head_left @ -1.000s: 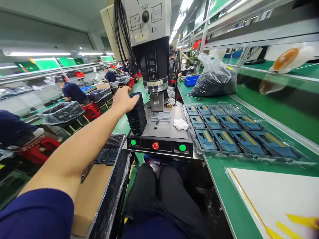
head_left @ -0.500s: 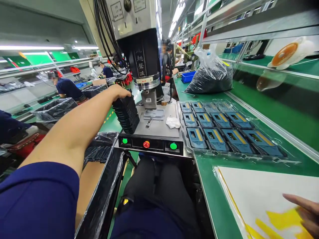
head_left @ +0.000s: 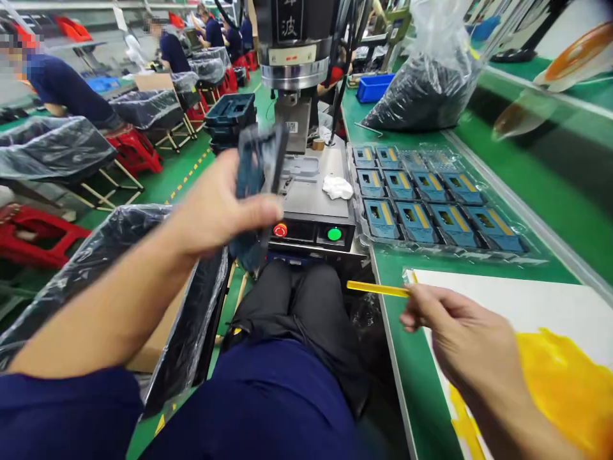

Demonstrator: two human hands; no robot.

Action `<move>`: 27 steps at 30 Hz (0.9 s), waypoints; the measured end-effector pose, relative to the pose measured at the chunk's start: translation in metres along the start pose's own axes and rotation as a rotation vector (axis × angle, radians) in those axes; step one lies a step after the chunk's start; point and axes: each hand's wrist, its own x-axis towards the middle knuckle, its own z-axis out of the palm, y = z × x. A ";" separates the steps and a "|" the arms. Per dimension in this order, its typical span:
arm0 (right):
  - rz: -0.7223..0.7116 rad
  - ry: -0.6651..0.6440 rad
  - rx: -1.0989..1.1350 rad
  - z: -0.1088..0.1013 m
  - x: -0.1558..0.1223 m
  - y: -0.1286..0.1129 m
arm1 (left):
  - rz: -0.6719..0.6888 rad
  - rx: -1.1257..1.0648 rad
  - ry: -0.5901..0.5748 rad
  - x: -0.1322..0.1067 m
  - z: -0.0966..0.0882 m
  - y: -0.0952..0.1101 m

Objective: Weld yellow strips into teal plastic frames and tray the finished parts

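My left hand (head_left: 225, 207) is closed around a dark blue-black plastic housing (head_left: 253, 185), held tilted on edge in front of the press and blurred by motion. Between thumb and fingers of my right hand (head_left: 460, 326) is a thin yellow strip (head_left: 376, 289), pointing left past the bench edge. Under that hand lies a white sheet (head_left: 479, 297), with a pile of yellow strips (head_left: 565, 370) on it. Behind the housing rises a stack of similar dark housings (head_left: 230, 118). The press bed carries a grey fixture (head_left: 304, 167), partly hidden by the housing.
A clear tray (head_left: 366, 236) of blue housings with yellow strips sits on the green bench. The press head (head_left: 297, 57) hangs above the bed, near a crumpled white cloth (head_left: 338, 188). Beyond are a bag of dark parts (head_left: 421, 96) and a plastic-lined bin (head_left: 129, 255) at left.
My left hand has come back from the stack towards me with a housing. My right hand has moved left from the yellow pile and now holds a strip. The view has tilted down.
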 end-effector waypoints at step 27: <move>-0.373 -0.276 0.176 0.184 0.016 0.036 | -1.328 -1.613 -0.026 -0.135 0.199 -0.119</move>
